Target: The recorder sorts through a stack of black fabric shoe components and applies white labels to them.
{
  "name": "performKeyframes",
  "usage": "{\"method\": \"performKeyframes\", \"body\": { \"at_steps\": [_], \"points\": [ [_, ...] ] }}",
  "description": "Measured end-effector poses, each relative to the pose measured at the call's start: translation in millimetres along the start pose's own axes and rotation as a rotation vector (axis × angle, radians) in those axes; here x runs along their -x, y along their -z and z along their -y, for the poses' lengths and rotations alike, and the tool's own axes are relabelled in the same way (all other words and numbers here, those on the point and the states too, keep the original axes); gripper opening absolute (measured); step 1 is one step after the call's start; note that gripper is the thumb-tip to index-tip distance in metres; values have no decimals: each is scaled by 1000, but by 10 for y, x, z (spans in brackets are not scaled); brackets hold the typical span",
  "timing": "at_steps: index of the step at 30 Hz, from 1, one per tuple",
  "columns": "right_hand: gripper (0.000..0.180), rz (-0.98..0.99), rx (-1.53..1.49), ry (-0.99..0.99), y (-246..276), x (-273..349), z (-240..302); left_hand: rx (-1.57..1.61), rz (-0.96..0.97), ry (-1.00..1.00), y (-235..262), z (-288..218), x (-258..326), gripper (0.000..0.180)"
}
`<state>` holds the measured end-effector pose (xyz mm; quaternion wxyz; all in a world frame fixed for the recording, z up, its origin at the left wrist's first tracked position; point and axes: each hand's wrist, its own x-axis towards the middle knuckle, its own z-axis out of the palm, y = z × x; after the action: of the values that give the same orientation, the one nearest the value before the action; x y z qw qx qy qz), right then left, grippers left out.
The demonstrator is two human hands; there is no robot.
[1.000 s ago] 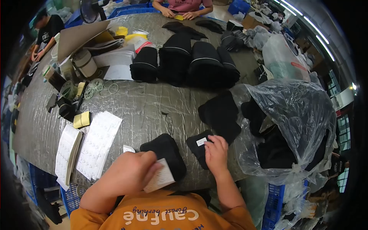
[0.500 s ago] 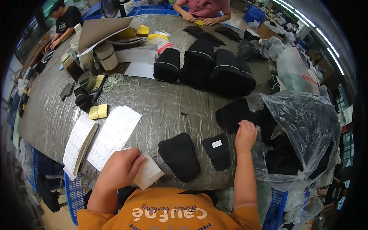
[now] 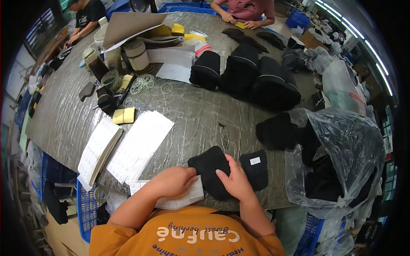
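Black fabric piece [image 3: 209, 167] at table edge [image 3: 273, 200]; right hand [image 3: 234, 181] fingers flat on it; left hand [image 3: 174, 181] seemingly pinching label sheet [image 3: 185, 198].

place: garment workshop | signs: long worktable [image 3: 205, 115], stacked black fabric pieces [image 3: 243, 74], label sheets [image 3: 139, 145], seated co-workers [image 3: 245, 10]

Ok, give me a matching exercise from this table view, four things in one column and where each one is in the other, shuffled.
Things:
1. left hand
2. right hand
3. yellow pad
4. clear plastic bag

Places:
A. at the table's right edge, holding black pieces
B. on the near black fabric piece
C. holding a white label sheet
D. left of the white printed sheets

Pairs: 1-C, 2-B, 3-D, 4-A
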<state>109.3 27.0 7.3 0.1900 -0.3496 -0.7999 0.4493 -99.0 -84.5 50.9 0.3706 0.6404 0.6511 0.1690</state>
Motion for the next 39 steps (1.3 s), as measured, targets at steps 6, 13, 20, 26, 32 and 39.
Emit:
{"method": "performKeyframes", "body": {
  "at_steps": [6,13,20,26,32,39],
  "points": [
    [53,-224,225,86,104,32,171,-4,-47,-6,139,16,172,23],
    [20,130,-520,-112,-71,190,456,322,-341,22,119,-48,303,18],
    [20,127,-388,149,-126,209,617,484,-292,-30,44,-31,316,23],
    [23,169,-254,341,-44,239,751,718,-146,-106,25,13,353,24],
    [27,121,-323,410,-101,258,675,620,-142,-106,62,-59,398,24],
    [25,144,-212,625,-58,202,685,731,-75,53,-32,-56,357,30]
  ]
}}
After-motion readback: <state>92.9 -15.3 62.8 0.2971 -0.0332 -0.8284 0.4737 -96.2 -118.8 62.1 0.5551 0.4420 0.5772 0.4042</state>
